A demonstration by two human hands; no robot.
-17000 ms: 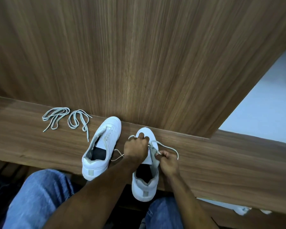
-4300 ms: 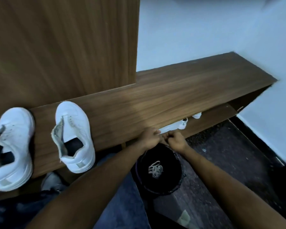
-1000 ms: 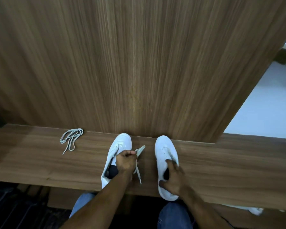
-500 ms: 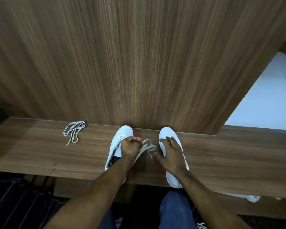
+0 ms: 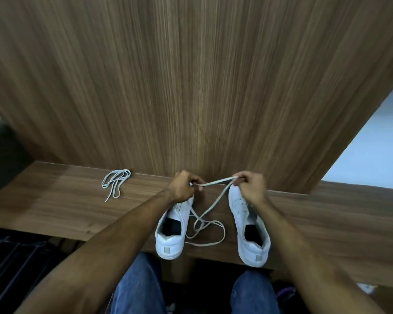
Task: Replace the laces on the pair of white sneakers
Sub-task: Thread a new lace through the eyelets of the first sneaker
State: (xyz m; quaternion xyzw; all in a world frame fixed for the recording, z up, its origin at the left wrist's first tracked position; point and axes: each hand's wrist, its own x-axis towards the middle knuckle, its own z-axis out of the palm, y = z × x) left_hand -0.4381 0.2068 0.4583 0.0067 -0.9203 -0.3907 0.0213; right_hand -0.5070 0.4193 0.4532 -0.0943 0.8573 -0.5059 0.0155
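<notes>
Wooden bench (image 5: 55, 207) held two white sneakers (image 5: 171, 230), toes at 12 o'clock. Left hand (image 5: 183, 185) and right hand (image 5: 250, 186) pinched one shoelace (image 5: 216, 182) taut between them; spare lace bundle (image 5: 115, 181) at 10 o'clock.

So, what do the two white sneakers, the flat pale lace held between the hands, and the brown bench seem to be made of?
Two white sneakers: probably smooth leather or synthetic, matte with a faint sheen and punched eyelets. Flat pale lace: looks like woven fabric, limp and ribbon-like. Brown bench: wood or wood-look laminate, straight grain lines, satin finish; which one, I cannot tell.
</notes>
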